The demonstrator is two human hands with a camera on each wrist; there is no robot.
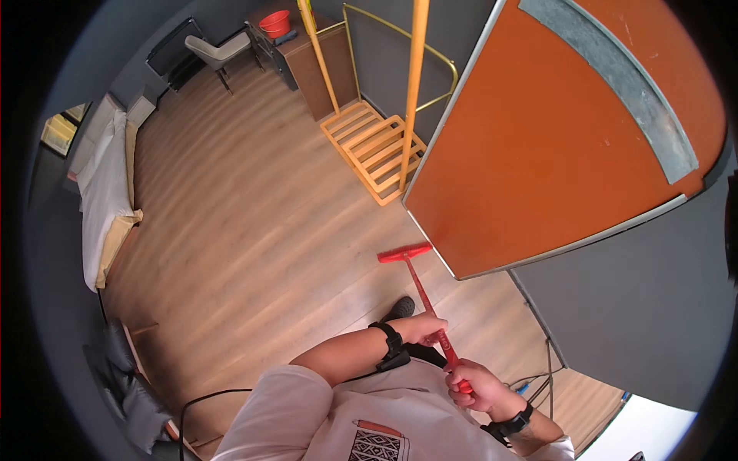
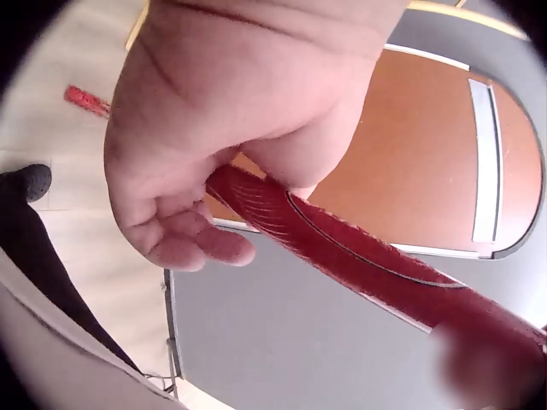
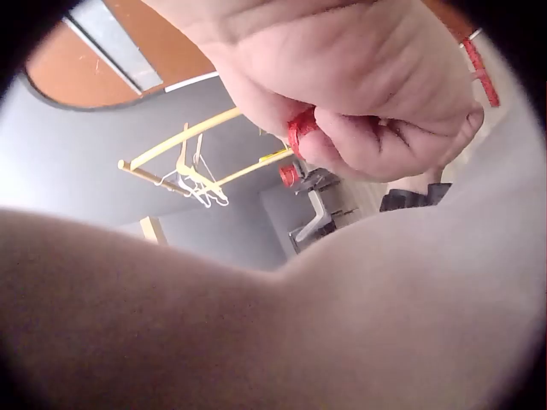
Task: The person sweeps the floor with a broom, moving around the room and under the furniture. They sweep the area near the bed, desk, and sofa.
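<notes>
Both hands grip a red long-handled broom (image 1: 420,286), whose wide, flat head (image 1: 405,252) is down at the wood floor beside the lower corner of a large orange-brown panel (image 1: 538,154). The left hand (image 1: 423,329) holds the handle lower down, and its curled fingers (image 2: 184,243) and palm wrap the red grip in the left wrist view. Nearer the body, the right hand (image 1: 474,386) clasps the handle's top end. In the right wrist view, the handle's red tip (image 3: 301,130) pokes out of that fist. Most of the grip is hidden by the fingers.
A wooden garment rack (image 1: 377,146) with a slatted base stands ahead, by a brown cabinet with a red bucket (image 1: 274,24). A chair (image 1: 219,50) is far back; a bed (image 1: 108,200) is at left. Cables (image 1: 534,380) lie right of the body. A shoe (image 1: 401,307) stands near the broom.
</notes>
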